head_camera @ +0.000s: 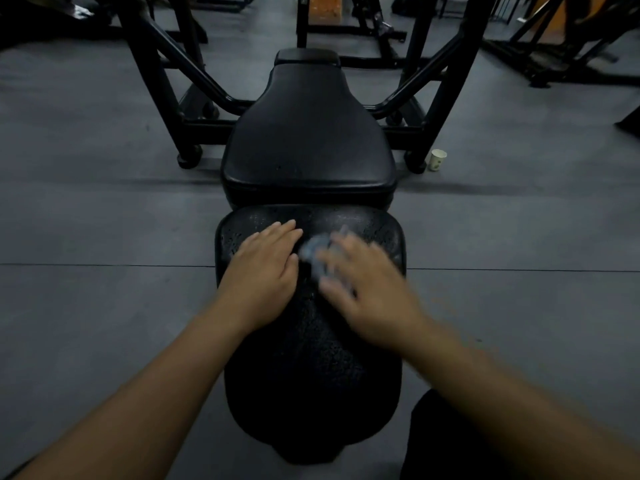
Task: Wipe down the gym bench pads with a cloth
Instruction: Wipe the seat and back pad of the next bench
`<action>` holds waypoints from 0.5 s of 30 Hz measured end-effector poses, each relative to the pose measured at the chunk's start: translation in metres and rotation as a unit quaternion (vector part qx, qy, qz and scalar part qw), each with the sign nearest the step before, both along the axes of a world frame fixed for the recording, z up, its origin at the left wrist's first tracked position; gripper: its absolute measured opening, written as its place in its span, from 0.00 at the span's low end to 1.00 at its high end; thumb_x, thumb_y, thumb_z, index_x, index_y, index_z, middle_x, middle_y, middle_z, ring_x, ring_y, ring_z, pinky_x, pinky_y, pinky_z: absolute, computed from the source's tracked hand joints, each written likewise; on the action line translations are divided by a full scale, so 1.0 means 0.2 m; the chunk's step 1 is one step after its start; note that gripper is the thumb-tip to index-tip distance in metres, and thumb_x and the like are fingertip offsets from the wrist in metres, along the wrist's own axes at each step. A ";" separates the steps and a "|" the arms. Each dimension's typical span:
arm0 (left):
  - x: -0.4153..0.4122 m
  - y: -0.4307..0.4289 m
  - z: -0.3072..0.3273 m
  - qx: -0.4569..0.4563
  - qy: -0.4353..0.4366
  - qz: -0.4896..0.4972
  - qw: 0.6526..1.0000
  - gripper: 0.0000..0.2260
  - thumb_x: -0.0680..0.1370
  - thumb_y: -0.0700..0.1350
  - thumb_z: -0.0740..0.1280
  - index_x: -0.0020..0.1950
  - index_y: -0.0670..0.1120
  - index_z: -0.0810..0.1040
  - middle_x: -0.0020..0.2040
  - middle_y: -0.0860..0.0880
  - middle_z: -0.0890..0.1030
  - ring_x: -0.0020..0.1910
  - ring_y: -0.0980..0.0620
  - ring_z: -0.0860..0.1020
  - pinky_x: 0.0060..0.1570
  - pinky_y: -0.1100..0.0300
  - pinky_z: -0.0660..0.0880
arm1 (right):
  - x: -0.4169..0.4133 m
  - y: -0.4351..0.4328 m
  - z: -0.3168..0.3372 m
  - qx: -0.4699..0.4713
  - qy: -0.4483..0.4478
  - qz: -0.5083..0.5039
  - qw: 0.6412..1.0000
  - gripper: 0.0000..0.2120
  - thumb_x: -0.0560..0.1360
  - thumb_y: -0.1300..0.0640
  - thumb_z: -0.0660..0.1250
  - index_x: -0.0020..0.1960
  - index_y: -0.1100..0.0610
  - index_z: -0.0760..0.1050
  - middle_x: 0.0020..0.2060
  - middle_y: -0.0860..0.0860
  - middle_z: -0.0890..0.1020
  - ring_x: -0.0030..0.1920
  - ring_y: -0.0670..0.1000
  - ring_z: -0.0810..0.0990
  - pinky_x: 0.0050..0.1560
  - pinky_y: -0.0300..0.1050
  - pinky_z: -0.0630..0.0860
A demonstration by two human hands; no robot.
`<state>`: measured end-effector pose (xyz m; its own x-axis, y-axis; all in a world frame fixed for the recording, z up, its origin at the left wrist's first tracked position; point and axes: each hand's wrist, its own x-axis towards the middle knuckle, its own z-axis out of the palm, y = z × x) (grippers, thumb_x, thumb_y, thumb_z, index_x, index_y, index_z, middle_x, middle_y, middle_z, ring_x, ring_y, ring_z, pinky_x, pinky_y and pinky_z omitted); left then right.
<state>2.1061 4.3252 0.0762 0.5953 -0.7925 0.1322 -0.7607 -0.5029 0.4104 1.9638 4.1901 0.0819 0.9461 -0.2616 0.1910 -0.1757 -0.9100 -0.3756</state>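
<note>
On the near, droplet-speckled seat pad (311,358), the left hand (265,268) lies flat with straight fingers, palm down on the pad's far left part. Just beside it the right hand (370,289) is over a small bluish-grey cloth (313,249) that sits on the pad's far middle. This hand is too blurred to tell whether its fingers press flat on the cloth or curl round it. Beyond the seat, the smoother black back pad (308,140) runs away between the legs of a black frame (156,81), and a white paper cup (438,160) stands on the grey floor (104,220) near the frame's right foot.
</note>
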 end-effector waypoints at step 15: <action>0.08 0.05 -0.02 -0.049 -0.014 -0.024 0.998 0.25 0.79 0.51 0.51 0.75 0.50 0.71 0.77 0.54 0.67 0.78 0.54 0.60 0.76 0.57 0.51 | -0.32 -0.09 -0.13 -0.017 -0.047 0.131 0.990 0.22 0.83 0.41 0.51 0.75 0.44 0.64 0.77 0.46 0.63 0.78 0.46 0.59 0.77 0.52 0.55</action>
